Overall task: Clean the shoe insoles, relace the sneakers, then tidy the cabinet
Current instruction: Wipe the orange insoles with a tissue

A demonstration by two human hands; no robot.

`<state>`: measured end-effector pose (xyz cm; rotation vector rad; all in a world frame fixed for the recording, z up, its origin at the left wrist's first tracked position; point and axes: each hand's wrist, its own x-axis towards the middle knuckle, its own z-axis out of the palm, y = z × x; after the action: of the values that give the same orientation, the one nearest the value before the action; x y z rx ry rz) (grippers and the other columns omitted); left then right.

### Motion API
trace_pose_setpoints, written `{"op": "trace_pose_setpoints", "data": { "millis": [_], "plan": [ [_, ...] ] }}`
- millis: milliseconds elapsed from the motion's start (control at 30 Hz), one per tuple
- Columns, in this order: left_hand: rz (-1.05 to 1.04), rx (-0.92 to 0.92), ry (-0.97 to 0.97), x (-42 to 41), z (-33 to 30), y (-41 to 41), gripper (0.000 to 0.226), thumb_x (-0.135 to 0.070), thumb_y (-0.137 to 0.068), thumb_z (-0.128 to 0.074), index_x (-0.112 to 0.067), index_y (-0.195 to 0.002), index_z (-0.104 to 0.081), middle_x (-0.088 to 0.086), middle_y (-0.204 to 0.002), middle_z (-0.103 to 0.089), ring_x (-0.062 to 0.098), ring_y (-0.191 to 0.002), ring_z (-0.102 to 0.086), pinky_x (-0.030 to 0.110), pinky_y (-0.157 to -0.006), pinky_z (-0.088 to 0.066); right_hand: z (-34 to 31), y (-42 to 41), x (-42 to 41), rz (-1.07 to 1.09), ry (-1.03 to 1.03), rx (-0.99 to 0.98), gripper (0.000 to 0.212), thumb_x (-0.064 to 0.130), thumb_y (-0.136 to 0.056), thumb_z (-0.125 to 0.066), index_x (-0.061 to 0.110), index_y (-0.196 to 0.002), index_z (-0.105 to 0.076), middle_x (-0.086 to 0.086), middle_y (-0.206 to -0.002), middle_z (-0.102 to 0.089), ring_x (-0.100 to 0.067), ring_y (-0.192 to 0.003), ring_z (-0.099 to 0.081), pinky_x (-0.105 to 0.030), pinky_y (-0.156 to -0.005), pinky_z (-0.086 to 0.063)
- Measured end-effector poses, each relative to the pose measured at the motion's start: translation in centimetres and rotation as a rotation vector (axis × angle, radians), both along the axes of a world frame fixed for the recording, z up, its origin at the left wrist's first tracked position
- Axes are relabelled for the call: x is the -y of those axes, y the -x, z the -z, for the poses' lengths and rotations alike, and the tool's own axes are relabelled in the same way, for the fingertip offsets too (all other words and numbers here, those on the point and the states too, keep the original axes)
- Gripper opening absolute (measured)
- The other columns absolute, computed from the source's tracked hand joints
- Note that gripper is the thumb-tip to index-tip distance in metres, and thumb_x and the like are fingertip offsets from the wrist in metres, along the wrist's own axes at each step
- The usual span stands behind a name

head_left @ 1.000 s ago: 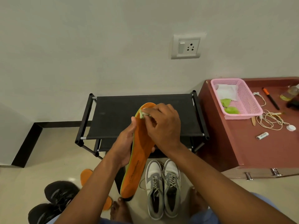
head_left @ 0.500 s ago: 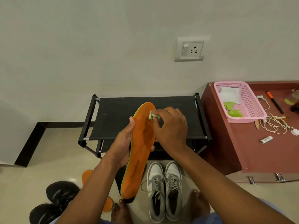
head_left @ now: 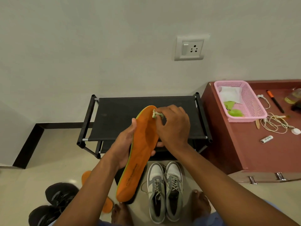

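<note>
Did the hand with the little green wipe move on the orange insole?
Yes. The right hand rubbed its green wipe from the insole's left toe edge across to its right edge.

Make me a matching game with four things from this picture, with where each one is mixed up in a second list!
Things:
1. orange insole
2. grey and white sneakers
3. pink basket
4. black sneakers

Places:
A. on the red-brown cabinet
B. on the floor, left of the person's feet
C. held up in the left hand
D. on the floor, in front of the black shoe rack

Pairs: 1-C, 2-D, 3-A, 4-B
</note>
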<state>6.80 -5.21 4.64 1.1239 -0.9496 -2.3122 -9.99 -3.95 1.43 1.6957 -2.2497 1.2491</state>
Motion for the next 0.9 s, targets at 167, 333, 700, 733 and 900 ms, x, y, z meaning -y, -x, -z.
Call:
{"op": "trace_pose_setpoints", "data": {
  "millis": [167, 333, 700, 733, 900],
  "plan": [
    [0.044, 0.038, 0.001, 0.0, 0.0, -0.1, 0.059, -0.065, -0.102, -0.026, -0.026, -0.133, -0.057, 0.017, -0.12, -0.074, 0.034, -0.097, -0.076, 0.044, -0.081, -0.061, 0.3, 0.0, 0.2, -0.07, 0.079, 0.045, 0.014, 0.022, -0.095, -0.068, 0.02, -0.105, -0.077, 0.002, -0.096, -0.069, -0.014, -0.09, -0.059, -0.033, -0.077, -0.052],
    [-0.068, 0.077, 0.03, 0.0, 0.5, 0.1, 0.059, -0.065, -0.102, -0.03, -0.029, -0.124, -0.071, 0.017, -0.125, -0.072, 0.036, -0.109, -0.072, 0.056, -0.094, -0.056, 0.3, -2.7, -0.8, -0.254, 0.083, 0.036, 0.015, 0.026, -0.096, -0.068, 0.022, -0.107, -0.077, 0.001, -0.102, -0.07, -0.015, -0.096, -0.06, -0.034, -0.082, -0.053],
    [-0.082, 0.015, -0.015, 0.4, 1.1, 0.2, 0.064, -0.067, -0.101, -0.028, -0.028, -0.142, -0.057, 0.016, -0.133, -0.068, 0.041, -0.119, -0.067, 0.057, -0.094, -0.056, 0.0, -1.8, -0.5, -0.139, 0.063, -0.094, 0.013, 0.032, -0.094, -0.069, 0.025, -0.102, -0.076, 0.004, -0.097, -0.069, -0.014, -0.089, -0.057, -0.031, -0.072, -0.046],
    [-0.073, 0.001, -0.04, 0.4, 1.0, 0.2, 0.065, -0.069, -0.1, -0.03, -0.027, -0.143, -0.056, 0.017, -0.135, -0.067, 0.043, -0.121, -0.065, 0.058, -0.096, -0.054, 0.0, -1.5, -0.4, -0.113, 0.056, -0.102, 0.013, 0.033, -0.095, -0.069, 0.025, -0.102, -0.075, 0.004, -0.096, -0.069, -0.014, -0.089, -0.057, -0.031, -0.072, -0.046],
    [-0.1, -0.007, -0.037, 0.5, 1.0, 0.0, 0.063, -0.068, -0.101, -0.028, -0.027, -0.139, -0.058, 0.014, -0.13, -0.07, 0.04, -0.115, -0.069, 0.055, -0.088, -0.059, 0.2, -1.5, -0.5, -0.082, 0.016, -0.108, 0.012, 0.032, -0.095, -0.07, 0.025, -0.102, -0.076, 0.004, -0.091, -0.067, -0.014, -0.085, -0.057, -0.028, -0.071, -0.04]
  ]
}}
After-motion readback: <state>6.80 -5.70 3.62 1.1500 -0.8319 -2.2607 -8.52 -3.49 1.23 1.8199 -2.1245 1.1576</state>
